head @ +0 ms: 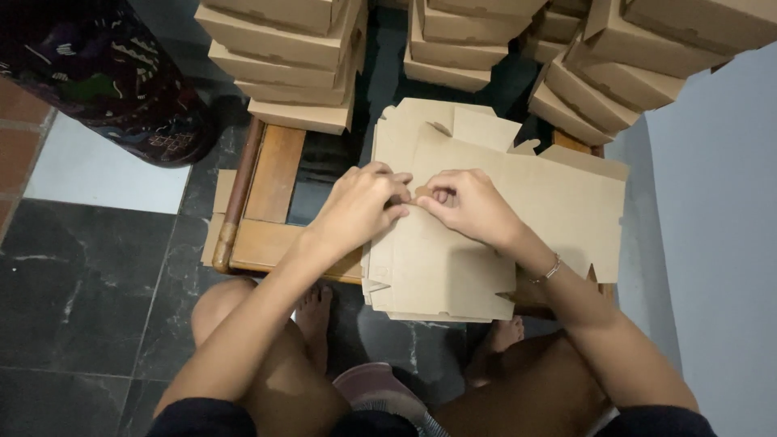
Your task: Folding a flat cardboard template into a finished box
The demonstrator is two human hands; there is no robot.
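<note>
Both forearms reach forward from bent bare knees — the left hand (pixel 362 201) and right hand (pixel 468 204) meet fingertip to fingertip, fingers curled in a pinch.

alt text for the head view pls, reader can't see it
Both hands, left and right, pinch a small tab at the middle of a stack of flat cardboard blanks lying on a low wooden table. Piles of folded boxes stand behind it on a dark tiled floor; the person's bare knees show below.
</note>
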